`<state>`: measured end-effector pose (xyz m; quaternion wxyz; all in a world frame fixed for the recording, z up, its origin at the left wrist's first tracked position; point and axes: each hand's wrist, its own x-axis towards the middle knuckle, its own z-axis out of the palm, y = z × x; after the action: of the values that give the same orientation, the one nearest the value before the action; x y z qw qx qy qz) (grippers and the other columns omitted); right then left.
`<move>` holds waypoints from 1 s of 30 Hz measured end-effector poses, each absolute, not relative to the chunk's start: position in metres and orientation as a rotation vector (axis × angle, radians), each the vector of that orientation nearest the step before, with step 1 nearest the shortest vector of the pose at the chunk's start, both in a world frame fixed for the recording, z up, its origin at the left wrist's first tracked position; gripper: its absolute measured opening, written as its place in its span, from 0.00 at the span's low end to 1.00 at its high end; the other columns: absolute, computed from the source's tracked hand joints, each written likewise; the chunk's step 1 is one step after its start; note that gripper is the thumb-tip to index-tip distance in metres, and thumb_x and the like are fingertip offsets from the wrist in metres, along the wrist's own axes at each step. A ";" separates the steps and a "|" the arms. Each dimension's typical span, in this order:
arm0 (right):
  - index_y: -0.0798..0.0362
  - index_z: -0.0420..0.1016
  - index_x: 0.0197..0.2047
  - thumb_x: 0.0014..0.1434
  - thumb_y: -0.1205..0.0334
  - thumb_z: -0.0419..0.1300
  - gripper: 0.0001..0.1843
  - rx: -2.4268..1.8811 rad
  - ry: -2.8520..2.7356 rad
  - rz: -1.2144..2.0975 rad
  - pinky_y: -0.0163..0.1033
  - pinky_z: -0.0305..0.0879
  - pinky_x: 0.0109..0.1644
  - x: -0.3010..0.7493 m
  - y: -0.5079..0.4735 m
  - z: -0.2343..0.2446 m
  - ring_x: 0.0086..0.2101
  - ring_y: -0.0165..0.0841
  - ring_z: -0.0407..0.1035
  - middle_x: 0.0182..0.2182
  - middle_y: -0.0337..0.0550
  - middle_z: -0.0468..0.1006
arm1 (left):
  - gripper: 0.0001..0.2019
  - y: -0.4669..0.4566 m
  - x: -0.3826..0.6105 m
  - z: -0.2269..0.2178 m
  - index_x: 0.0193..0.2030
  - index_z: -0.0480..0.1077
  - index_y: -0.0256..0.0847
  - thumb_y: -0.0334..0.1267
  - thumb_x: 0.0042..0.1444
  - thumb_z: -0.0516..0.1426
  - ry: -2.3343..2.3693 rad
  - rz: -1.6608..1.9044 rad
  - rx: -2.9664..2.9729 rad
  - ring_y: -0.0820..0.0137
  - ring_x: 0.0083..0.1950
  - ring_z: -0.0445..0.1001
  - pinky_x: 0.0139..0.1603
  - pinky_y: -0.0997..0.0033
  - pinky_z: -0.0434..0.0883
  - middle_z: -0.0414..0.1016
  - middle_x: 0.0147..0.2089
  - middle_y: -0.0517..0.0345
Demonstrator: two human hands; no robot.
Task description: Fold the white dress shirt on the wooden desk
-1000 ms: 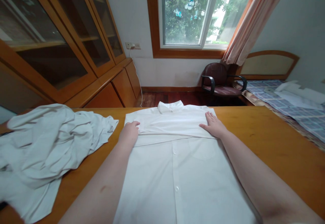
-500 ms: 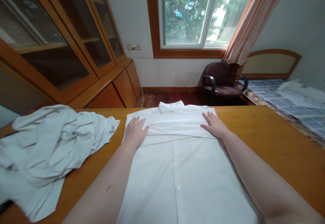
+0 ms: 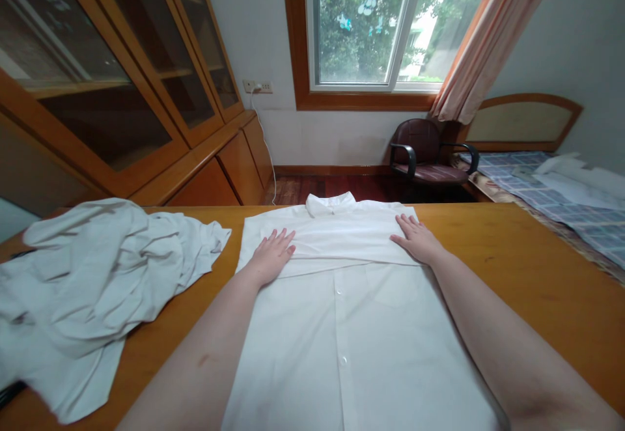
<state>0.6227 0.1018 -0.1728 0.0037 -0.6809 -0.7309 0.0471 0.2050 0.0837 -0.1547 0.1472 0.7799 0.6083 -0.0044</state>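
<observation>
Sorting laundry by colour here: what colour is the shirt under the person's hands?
The shirt is plain white, as the head view shows.

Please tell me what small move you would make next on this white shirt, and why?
I'd probably slide the left hand outward along the fold of the white shirt: the cloth near that hand looks slightly rumpled, while the right hand lies flat and can pin the other side.

Two shirts — two hands
</observation>
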 end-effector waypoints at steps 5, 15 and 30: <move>0.56 0.44 0.69 0.60 0.35 0.37 0.43 -2.175 -2.250 0.137 0.50 0.41 0.65 0.628 0.105 -0.178 0.65 0.44 0.38 0.67 0.49 0.43 | 0.29 0.087 0.205 -0.165 0.68 0.47 0.40 0.50 0.63 0.39 1.975 0.011 2.208 0.58 0.70 0.39 0.66 0.53 0.45 0.40 0.71 0.49; 0.58 0.46 0.68 0.57 0.32 0.34 0.47 -2.330 -2.054 0.131 0.59 0.41 0.63 0.630 0.103 -0.180 0.64 0.48 0.41 0.66 0.55 0.45 | 0.35 0.093 0.207 -0.165 0.69 0.44 0.35 0.53 0.60 0.42 2.088 -0.050 2.187 0.58 0.70 0.41 0.66 0.56 0.47 0.40 0.71 0.41; 0.60 0.73 0.47 0.61 0.41 0.37 0.36 -2.408 -1.892 -0.163 0.59 0.38 0.62 0.621 0.095 -0.157 0.51 0.51 0.63 0.46 0.63 0.73 | 0.24 0.145 0.182 -0.134 0.58 0.65 0.41 0.48 0.59 0.45 2.183 0.073 2.297 0.56 0.59 0.64 0.56 0.60 0.61 0.66 0.59 0.46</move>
<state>0.6213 0.0953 -0.1569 0.0374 -0.7846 -0.6166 -0.0530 0.1824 0.1450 -0.1339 -0.0139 0.7246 0.6886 0.0230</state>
